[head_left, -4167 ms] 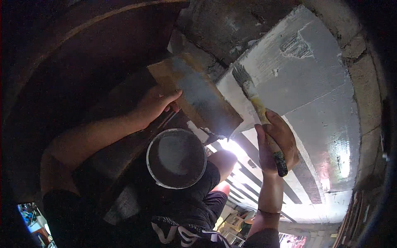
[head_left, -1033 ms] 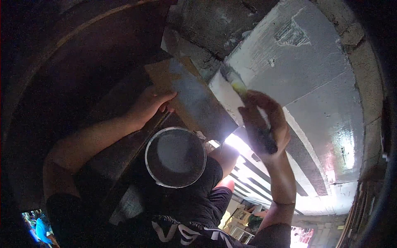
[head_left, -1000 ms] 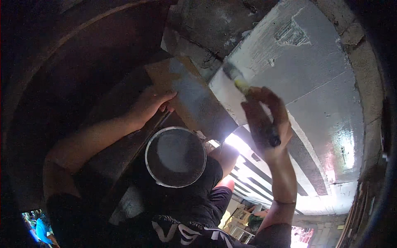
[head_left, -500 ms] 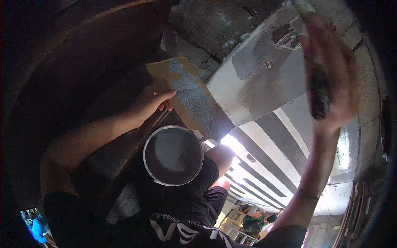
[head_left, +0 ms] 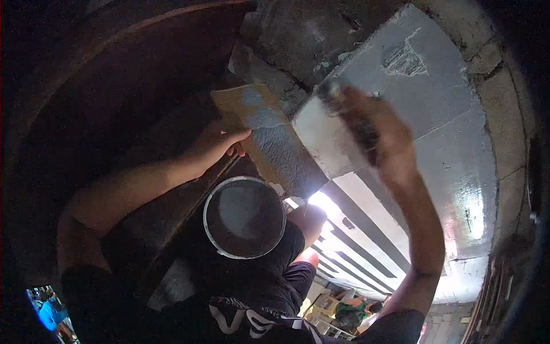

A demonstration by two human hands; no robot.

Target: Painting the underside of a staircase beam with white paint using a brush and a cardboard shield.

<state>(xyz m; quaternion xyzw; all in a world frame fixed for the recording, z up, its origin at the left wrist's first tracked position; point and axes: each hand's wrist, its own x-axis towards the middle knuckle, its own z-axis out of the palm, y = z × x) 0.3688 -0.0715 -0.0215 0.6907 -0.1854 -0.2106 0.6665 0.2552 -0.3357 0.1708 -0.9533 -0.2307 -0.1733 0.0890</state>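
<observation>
My left hand (head_left: 220, 148) grips the edge of a tan cardboard piece (head_left: 281, 157) smeared with grey-blue paint, its thumb on the face. My right hand (head_left: 389, 137), motion-blurred, is closed round the handle of a paintbrush (head_left: 338, 94); the bristle end is over the pale painted surface (head_left: 441, 103), just right of the cardboard, and too blurred to show whether it touches. A round bucket (head_left: 245, 179) with grey contents sits below the cardboard, over my dark shorts. The pale surface has a rough gouged patch near its top and alternating dark and light stripes farther down.
Dark rough concrete (head_left: 303, 28) borders the painted surface, and a dark curved surface (head_left: 126, 69) fills the upper left. Concrete blocks (head_left: 504, 126) run along the right, above stacked planks (head_left: 487, 298). A person in blue (head_left: 51, 312) is at lower left, another in green (head_left: 349, 314) at lower right.
Since half a second ago my right hand has swung leftward and down from the upper right with the brush. My left hand, the cardboard and the bucket have shifted only slightly.
</observation>
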